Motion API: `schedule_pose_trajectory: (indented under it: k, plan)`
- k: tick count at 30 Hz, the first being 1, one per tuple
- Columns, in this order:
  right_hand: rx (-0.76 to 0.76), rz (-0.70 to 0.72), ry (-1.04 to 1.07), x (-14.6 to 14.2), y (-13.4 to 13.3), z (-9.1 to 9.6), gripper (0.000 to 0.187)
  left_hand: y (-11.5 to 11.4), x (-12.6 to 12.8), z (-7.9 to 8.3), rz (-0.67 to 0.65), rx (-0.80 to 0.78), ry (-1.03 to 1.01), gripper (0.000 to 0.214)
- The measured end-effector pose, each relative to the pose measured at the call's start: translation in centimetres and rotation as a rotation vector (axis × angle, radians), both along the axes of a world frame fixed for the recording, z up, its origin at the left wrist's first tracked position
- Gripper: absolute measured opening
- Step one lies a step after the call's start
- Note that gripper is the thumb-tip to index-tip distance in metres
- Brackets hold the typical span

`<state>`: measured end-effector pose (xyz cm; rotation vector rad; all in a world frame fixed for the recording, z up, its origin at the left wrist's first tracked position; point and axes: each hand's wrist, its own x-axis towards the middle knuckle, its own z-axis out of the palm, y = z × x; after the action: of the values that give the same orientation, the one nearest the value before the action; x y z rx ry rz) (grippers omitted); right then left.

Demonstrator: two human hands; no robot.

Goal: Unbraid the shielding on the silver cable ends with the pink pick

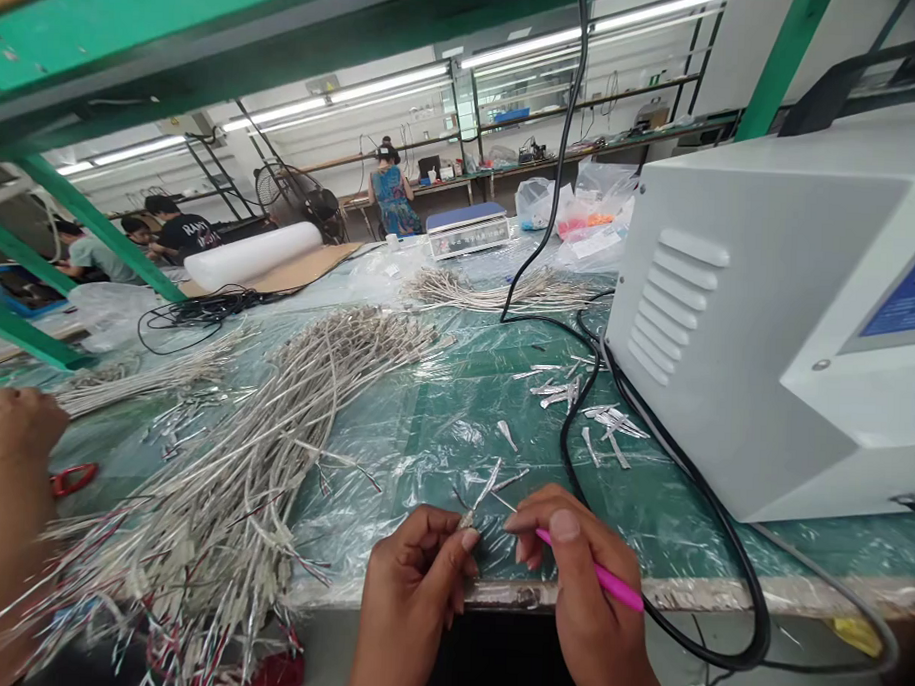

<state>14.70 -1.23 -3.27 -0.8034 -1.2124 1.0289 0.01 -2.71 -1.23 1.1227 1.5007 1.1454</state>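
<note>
My left hand is closed in a pinch on the end of a thin silver-sheathed wire piece just above the table's front edge. My right hand is closed around a pink-handled tool, whose tip points at the same wire piece between the two hands. A big heap of silver cables with coloured wire ends lies on plastic sheet to the left. Short silver offcuts are scattered ahead of my hands.
A white machine box stands at right, its black cable looping over the green table. Another person's arm rests at far left by red-handled scissors. Further back are more cable bundles, a scale and seated workers.
</note>
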Motion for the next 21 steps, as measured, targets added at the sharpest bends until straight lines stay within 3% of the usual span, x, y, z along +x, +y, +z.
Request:
schedule_pose_trajectory:
  k: [21]
  plan:
    - [-0.040,0.086,-0.061,0.10,-0.01,0.71,0.038,0.10,0.16,0.07,0.019,0.007,-0.013,0.030]
